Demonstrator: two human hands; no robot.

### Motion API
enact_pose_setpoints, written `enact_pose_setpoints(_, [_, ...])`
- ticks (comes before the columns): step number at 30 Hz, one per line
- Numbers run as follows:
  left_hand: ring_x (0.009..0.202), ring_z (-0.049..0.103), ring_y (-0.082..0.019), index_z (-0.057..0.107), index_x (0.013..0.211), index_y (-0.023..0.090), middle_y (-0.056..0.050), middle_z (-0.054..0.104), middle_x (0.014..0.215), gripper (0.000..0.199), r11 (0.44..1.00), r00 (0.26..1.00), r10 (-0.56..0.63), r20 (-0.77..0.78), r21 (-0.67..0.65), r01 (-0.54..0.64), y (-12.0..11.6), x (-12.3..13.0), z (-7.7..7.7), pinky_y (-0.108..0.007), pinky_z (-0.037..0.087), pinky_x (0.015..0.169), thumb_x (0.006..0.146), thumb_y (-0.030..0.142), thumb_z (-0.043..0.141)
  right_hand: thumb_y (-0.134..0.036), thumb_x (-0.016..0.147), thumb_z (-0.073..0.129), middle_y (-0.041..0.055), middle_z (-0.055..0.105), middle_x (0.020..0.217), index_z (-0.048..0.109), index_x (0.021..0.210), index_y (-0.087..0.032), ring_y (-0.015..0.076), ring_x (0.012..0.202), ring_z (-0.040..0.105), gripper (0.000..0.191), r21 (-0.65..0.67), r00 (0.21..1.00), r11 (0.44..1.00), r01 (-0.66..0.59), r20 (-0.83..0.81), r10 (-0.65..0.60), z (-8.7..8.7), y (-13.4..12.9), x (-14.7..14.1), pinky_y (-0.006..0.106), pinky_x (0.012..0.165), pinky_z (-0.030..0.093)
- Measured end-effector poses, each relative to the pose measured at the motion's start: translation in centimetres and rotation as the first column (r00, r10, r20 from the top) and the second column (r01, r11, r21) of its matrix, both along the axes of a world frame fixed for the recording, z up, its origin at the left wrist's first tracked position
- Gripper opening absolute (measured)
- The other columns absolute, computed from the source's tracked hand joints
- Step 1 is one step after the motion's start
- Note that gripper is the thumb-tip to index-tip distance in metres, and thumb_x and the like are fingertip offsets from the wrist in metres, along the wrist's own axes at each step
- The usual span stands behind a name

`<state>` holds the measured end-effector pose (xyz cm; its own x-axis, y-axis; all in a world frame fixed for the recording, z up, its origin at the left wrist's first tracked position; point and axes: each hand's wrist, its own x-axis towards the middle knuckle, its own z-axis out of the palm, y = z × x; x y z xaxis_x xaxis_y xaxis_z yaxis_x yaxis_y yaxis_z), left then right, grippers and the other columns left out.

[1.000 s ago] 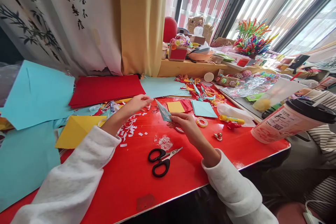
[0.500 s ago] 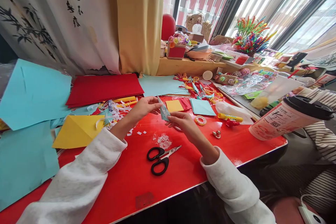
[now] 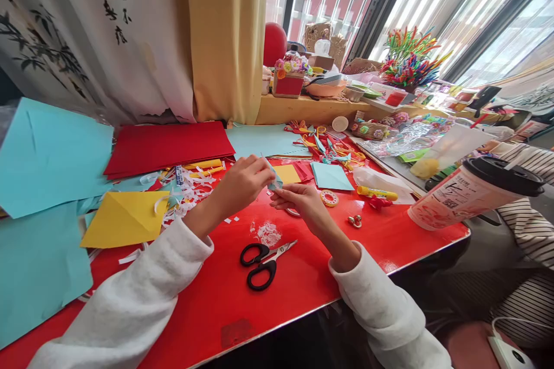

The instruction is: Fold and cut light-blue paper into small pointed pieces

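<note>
Above the red table point(image 3: 203, 300), a small folded piece of light-blue paper point(image 3: 276, 180) is held between both hands. My left hand point(image 3: 244, 184) is closed on its left side, and the fingers cover much of it. My right hand point(image 3: 300, 199) pinches its lower end between thumb and forefinger. Below the hands lie black-handled scissors point(image 3: 266, 262), blades slightly apart and pointing right. White paper scraps point(image 3: 269, 233) sit just beyond the scissors. Blue paper squares point(image 3: 332, 176) and a yellow square point(image 3: 286, 173) rest behind my right hand.
A roll of tape point(image 3: 329, 198), a yellow glue stick point(image 3: 376, 193) and small bells point(image 3: 355, 221) lie to the right. A lidded drink cup point(image 3: 467, 196) leans near the table's right edge. Red sheets point(image 3: 168, 150) and a yellow sheet point(image 3: 130, 219) lie left. A striped sleeve point(image 3: 526, 230) shows at far right.
My left hand has moved right and turned over the blue paper, covering more of it. My right hand keeps its pinch nearly in place. The whole view has shifted slightly.
</note>
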<state>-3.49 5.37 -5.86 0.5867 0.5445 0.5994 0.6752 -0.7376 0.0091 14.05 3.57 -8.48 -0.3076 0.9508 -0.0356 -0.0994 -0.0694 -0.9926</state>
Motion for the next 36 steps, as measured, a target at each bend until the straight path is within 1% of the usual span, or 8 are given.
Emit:
enact_pose_setpoints(1, [0.09,0.047,-0.019,0.059,0.087,0.017,-0.006,0.058,0.088,0.02,0.999,0.996,-0.031,-0.082,0.036,0.034,-0.2,0.0,0.1,-0.034,0.038,0.079,0.086,0.02,0.039,-0.034,0.071,0.062,0.0057,0.069,0.072,0.066,0.08,-0.013,0.0133,0.067,0.065,0.023,0.015,1.0,1.0,0.001,-0.003,-0.001,0.1,0.0,0.0,0.026,0.069,0.051])
enact_pose_setpoints(3, [0.09,0.047,-0.019,0.059,0.088,0.016,-0.007,0.058,0.088,0.02,0.995,0.986,-0.053,-0.156,0.077,0.065,-0.4,0.1,0.2,-0.033,0.037,0.078,0.086,0.019,0.039,-0.035,0.071,0.062,0.0064,0.069,0.076,0.066,0.081,-0.013,0.0143,0.071,0.066,0.025,0.05,1.0,0.999,-0.011,-0.018,0.012,0.2,-0.1,0.0,0.027,0.073,0.051])
enact_pose_setpoints(6, [0.089,0.047,-0.019,0.06,0.088,0.015,-0.007,0.058,0.087,0.021,0.992,0.982,-0.053,-0.181,0.101,0.072,-0.4,0.1,0.1,-0.032,0.038,0.078,0.086,0.018,0.04,-0.034,0.07,0.062,0.0068,0.069,0.079,0.066,0.08,-0.012,0.0151,0.072,0.066,0.025,0.087,1.0,0.996,-0.014,-0.023,0.016,0.2,-0.2,-0.2,0.029,0.075,0.051])
enact_pose_setpoints(11, [0.087,0.046,-0.019,0.061,0.087,0.014,-0.008,0.058,0.085,0.024,0.993,0.975,-0.056,-0.213,0.093,0.077,-0.3,0.1,0.1,-0.032,0.038,0.077,0.086,0.017,0.037,-0.034,0.07,0.062,0.0052,0.068,0.075,0.066,0.077,-0.013,0.015,0.069,0.065,0.022,0.16,0.999,0.987,0.023,0.026,-0.028,0.0,-0.2,-0.6,0.029,0.072,0.053])
enact_pose_setpoints(20, [0.085,0.046,-0.018,0.062,0.086,0.014,-0.008,0.059,0.084,0.025,0.991,0.982,-0.131,-0.137,-0.013,0.13,0.0,0.0,0.0,-0.032,0.04,0.078,0.086,0.021,0.039,-0.038,0.072,0.059,0.0061,0.068,0.076,0.066,0.079,-0.014,0.0172,0.071,0.066,0.027,0.237,0.993,0.971,0.037,0.101,-0.063,-0.5,-0.2,-0.5,0.032,0.071,0.053])
enact_pose_setpoints(28, [0.083,0.046,-0.018,0.063,0.083,0.015,-0.007,0.058,0.082,0.023,0.99,0.989,-0.122,-0.079,-0.077,0.116,0.0,0.2,-0.3,-0.032,0.042,0.076,0.084,0.02,0.041,-0.036,0.074,0.056,0.0046,0.067,0.074,0.066,0.081,-0.016,0.0167,0.069,0.066,0.023,0.315,0.977,0.947,0.059,0.176,-0.12,-1.1,-0.1,-0.6,0.031,0.069,0.054])
enact_pose_setpoints(33, [0.083,0.047,-0.018,0.063,0.079,0.016,-0.006,0.059,0.08,0.018,0.978,0.994,-0.112,0.003,-0.179,0.11,0.0,0.3,-0.2,-0.031,0.042,0.075,0.082,0.018,0.045,-0.033,0.079,0.051,0.0041,0.067,0.073,0.066,0.081,-0.018,0.0167,0.069,0.065,0.021,0.427,0.947,0.904,0.031,0.278,-0.164,-1.3,0.0,-0.5,0.03,0.067,0.053])
enact_pose_setpoints(36, [0.082,0.047,-0.018,0.063,0.079,0.016,-0.006,0.059,0.08,0.019,0.979,0.995,-0.101,-0.013,-0.179,0.097,0.1,0.3,-0.4,-0.031,0.042,0.075,0.082,0.019,0.045,-0.031,0.081,0.048,0.004,0.067,0.073,0.066,0.08,-0.019,0.0164,0.068,0.065,0.021,0.488,0.92,0.873,0.015,0.336,-0.204,-1.4,0.0,-0.5,0.028,0.066,0.052])
